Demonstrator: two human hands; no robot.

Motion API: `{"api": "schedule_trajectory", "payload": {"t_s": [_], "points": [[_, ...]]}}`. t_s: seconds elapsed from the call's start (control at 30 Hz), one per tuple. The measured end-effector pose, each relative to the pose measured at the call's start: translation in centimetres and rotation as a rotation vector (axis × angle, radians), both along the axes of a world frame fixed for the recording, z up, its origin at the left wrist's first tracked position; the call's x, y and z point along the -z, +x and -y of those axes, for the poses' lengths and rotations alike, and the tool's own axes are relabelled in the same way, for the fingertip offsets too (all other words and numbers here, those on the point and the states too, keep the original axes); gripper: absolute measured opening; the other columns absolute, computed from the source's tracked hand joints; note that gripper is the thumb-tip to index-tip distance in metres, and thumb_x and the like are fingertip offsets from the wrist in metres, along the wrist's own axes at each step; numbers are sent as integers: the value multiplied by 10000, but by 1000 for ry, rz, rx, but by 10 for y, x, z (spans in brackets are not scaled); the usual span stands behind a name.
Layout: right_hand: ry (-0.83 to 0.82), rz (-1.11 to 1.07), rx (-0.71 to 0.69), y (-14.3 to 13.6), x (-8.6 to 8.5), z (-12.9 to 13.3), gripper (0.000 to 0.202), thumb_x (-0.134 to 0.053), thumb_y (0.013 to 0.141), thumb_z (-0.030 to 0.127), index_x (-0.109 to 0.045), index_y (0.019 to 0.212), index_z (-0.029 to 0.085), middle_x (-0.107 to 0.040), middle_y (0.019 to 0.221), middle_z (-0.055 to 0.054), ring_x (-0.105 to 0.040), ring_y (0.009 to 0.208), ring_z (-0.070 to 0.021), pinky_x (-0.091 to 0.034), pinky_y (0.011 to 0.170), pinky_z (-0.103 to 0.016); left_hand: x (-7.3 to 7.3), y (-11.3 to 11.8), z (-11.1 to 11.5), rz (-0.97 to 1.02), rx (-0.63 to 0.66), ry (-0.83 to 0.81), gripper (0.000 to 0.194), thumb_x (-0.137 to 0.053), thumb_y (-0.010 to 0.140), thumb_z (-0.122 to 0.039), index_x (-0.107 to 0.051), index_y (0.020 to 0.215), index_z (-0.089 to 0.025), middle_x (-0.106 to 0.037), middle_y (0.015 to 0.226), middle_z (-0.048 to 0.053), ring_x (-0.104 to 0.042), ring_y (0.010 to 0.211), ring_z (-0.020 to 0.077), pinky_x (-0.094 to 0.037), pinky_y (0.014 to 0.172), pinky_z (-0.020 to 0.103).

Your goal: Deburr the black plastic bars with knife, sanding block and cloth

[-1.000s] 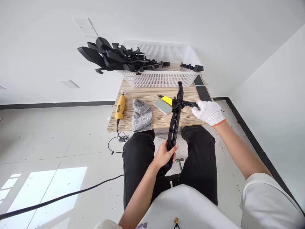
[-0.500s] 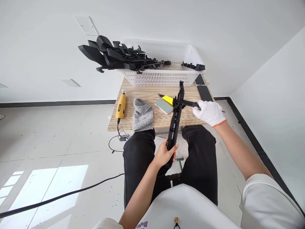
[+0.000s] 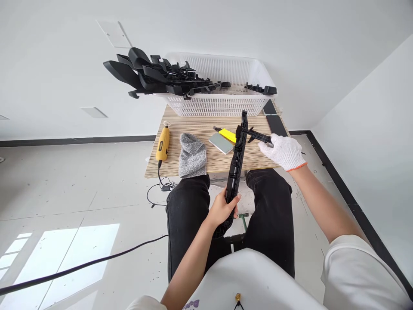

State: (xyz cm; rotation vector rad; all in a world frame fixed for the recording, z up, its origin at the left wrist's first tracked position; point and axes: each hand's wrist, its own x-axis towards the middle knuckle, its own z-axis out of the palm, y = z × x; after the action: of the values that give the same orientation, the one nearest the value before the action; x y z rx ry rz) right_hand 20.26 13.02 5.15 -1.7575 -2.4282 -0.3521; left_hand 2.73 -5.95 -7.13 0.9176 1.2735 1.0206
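Observation:
My bare left hand (image 3: 223, 207) is wrapped round the lower end of a long black plastic part (image 3: 237, 163), which points up and away over the table's front edge. My right hand (image 3: 283, 151), in a white knit glove with an orange cuff, grips a black caliper-like tool (image 3: 260, 136). The tool's jawed end lies beside the upper stretch of the part; whether they touch, I cannot tell. Behind the part, on the table, are a yellow cutter knife (image 3: 227, 134) and a grey-green pad (image 3: 220, 143).
A white basket (image 3: 222, 105) holding several black parts stands at the back of the wooden table (image 3: 206, 125). A yellow rotary tool (image 3: 163, 144) with a cord and a grey glove (image 3: 192, 156) lie left. Two dark phone-like slabs (image 3: 276, 125) lie right.
The caliper-like tool's jawed end has shifted slightly right and tilted, no longer lying across the black part. The left hand's grip looks the same.

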Motion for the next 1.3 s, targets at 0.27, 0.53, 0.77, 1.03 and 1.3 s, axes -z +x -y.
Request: {"api": "schedule_trajectory", "payload": {"t_s": [0.27, 0.53, 0.77, 1.03, 1.3], "points": [[13, -145, -116, 9, 13, 29, 568, -401, 896, 485, -541, 1361, 191, -719, 794, -83, -648, 680, -262, -375, 592, -293, 0, 1, -2, 38, -67, -12, 453, -668, 835, -563, -487, 1004, -183, -564, 559, -51, -551, 404, 132, -514, 461, 284], [-105, 10, -233, -1, 39, 49, 620, -378, 917, 417, -449, 1488, 185, -717, 784, -101, -625, 670, -243, -381, 588, -297, 0, 1, -2, 48, -36, -5, 418, -657, 861, -528, -469, 1006, -183, -555, 566, -55, -544, 411, 127, -529, 461, 292], [-124, 51, -356, 7, 48, 46, 605, -344, 939, 346, -399, 1528, 224, -733, 916, -82, -620, 707, -231, -343, 585, -312, 0, 0, 0, 33, -35, 5, 389, -649, 877, -511, -463, 985, -186, -564, 567, -55, -560, 411, 133, -534, 468, 295], [-76, 71, -323, 12, 54, 46, 568, -329, 986, 425, -426, 1507, 219, -718, 798, -61, -578, 593, -196, -204, 528, -310, -2, -1, 1, 36, -29, -4, 387, -647, 880, -510, -465, 1003, -191, -564, 558, -65, -562, 418, 126, -540, 495, 287], [-127, 99, -270, 9, 53, 49, 588, -332, 996, 484, -401, 1508, 204, -713, 785, -80, -607, 625, -206, -170, 552, -311, 0, -1, 2, 24, -34, 3, 372, -644, 885, -498, -466, 996, -191, -567, 555, -62, -558, 416, 125, -535, 486, 280]]}}
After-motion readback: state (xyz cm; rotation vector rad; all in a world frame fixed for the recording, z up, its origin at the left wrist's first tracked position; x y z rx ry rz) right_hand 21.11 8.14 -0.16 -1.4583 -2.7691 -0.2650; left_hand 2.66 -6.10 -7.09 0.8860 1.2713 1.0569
